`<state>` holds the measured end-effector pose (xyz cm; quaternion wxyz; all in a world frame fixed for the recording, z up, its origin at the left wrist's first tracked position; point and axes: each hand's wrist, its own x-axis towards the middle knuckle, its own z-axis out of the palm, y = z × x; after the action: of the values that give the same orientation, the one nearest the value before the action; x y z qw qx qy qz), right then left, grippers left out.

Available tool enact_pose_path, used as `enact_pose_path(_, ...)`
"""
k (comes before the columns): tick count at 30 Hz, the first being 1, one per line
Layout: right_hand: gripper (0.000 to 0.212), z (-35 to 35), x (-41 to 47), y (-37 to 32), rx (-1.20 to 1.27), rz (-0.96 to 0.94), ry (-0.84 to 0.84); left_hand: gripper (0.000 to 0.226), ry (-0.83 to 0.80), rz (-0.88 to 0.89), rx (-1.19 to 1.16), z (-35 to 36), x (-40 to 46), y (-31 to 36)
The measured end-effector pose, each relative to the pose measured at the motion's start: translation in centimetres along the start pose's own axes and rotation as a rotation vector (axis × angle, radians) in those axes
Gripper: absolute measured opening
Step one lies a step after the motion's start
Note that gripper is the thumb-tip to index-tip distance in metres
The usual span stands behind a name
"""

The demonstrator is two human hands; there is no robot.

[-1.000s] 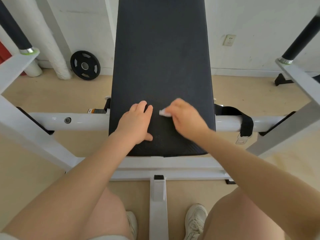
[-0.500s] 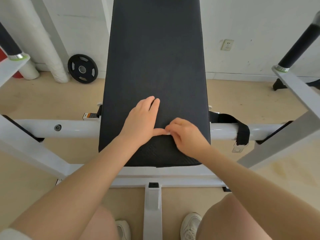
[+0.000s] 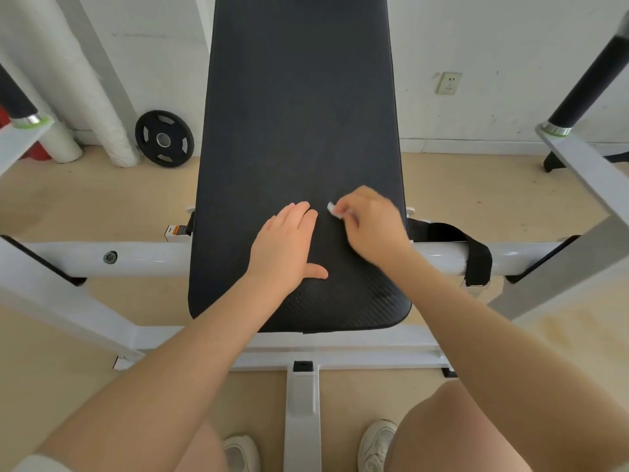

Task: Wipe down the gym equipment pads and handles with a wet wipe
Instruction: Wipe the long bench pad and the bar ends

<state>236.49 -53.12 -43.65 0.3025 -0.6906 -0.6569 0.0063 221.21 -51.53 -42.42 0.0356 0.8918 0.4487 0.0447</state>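
Here the wet wipe [image 3: 334, 210] is a small white scrap pinched in the curled fingers of the right hand [image 3: 371, 226], pressed to the black bench pad [image 3: 299, 114] towards its right side (only a corner shows past the fingertips). The left hand [image 3: 285, 247] lies flat on the pad just beside it, fingers straight, thumb spread, grasping nothing. Half a second ago the right hand sat lower, touching the left thumb; it has since swept up and right. A black strap [image 3: 473, 253] wraps the white frame bar [image 3: 143, 257]; a weight plate [image 3: 164, 138] leans at the wall.
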Motion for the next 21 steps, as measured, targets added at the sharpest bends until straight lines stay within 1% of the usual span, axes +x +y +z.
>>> enact_pose_path(4,0.023,-0.3,-4.4,-0.9,-0.051,-0.212,-0.222,0.091,-0.006,-0.004,-0.024,0.0,0.0,0.2)
enact_pose_path(5,0.024,-0.4,-4.3,-0.9,-0.092,-0.238,-0.273,0.09,-0.005,-0.008,-0.027,-0.1,0.0,0.2)
enact_pose_path(6,0.024,-0.7,-3.6,-0.8,-0.127,-0.251,-0.285,0.09,0.0,-0.012,-0.031,-0.1,0.0,0.2)
enact_pose_path(7,0.024,-0.9,-2.5,-0.6,-0.136,-0.242,-0.249,0.09,0.005,-0.012,-0.035,-0.1,0.0,0.2)
enact_pose_path(8,0.023,-1.2,-1.2,-0.3,-0.122,-0.202,-0.17,0.091,0.005,-0.011,-0.037,-0.1,0.0,0.2)
enact_pose_path(10,0.025,-2.2,1.6,0.8,-0.056,-0.054,0.013,0.092,-0.01,-0.015,-0.035,-0.1,-0.1,0.2)
enact_pose_path(12,0.028,-2.7,3.6,2.3,-0.056,0.086,0.061,0.092,-0.021,-0.022,-0.032,-0.2,0.0,0.4)
enact_pose_path(13,0.028,-2.7,4.0,3.0,-0.081,0.109,0.052,0.092,-0.022,-0.026,-0.034,-0.3,0.1,0.5)
enact_pose_path(15,0.026,-2.3,3.8,3.2,-0.088,0.065,0.045,0.093,-0.02,-0.037,-0.038,-0.4,0.2,0.6)
enact_pose_path(18,0.022,-1.5,0.8,2.7,-0.053,-0.068,-0.003,0.093,-0.004,-0.039,-0.025,-0.3,0.1,0.6)
enact_pose_path(21,0.027,-1.1,-3.6,2.0,-0.06,-0.194,-0.08,0.089,-0.008,-0.03,-0.009,-0.1,-0.1,0.9)
